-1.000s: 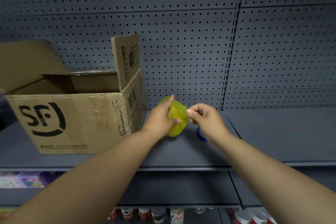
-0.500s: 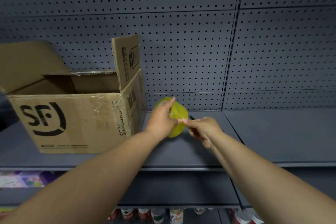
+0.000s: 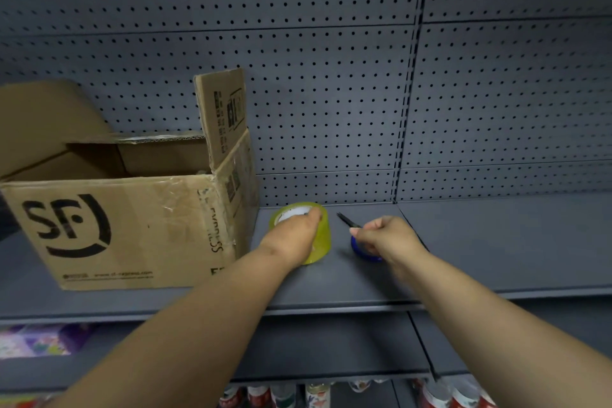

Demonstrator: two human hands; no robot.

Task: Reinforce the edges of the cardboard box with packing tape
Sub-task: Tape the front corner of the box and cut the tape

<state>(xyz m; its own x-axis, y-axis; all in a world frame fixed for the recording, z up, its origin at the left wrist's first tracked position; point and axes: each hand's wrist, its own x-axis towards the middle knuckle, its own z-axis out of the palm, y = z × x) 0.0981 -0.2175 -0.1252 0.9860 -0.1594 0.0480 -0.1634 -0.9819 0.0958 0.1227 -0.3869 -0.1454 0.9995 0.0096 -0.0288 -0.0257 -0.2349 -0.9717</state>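
Note:
An open cardboard box (image 3: 116, 225) with a black logo stands on the left of the grey shelf (image 3: 496, 242), its flaps up. Just right of the box a yellowish roll of packing tape (image 3: 324, 242) lies flat on the shelf. My left hand (image 3: 294, 237) rests on top of the roll and grips it. To the right lie scissors (image 3: 360, 250) with a blue handle and dark blades pointing to the back left. My right hand (image 3: 387, 235) is closed around their handle.
A perforated grey back panel (image 3: 331, 93) rises behind the shelf. Below the front edge, a lower shelf holds bottles and cans (image 3: 281, 396) and colourful packets (image 3: 36, 339) at the left.
The tape roll was held up in both hands; now it sits on the shelf under my left hand. My right hand has left the tape and closed on the scissors.

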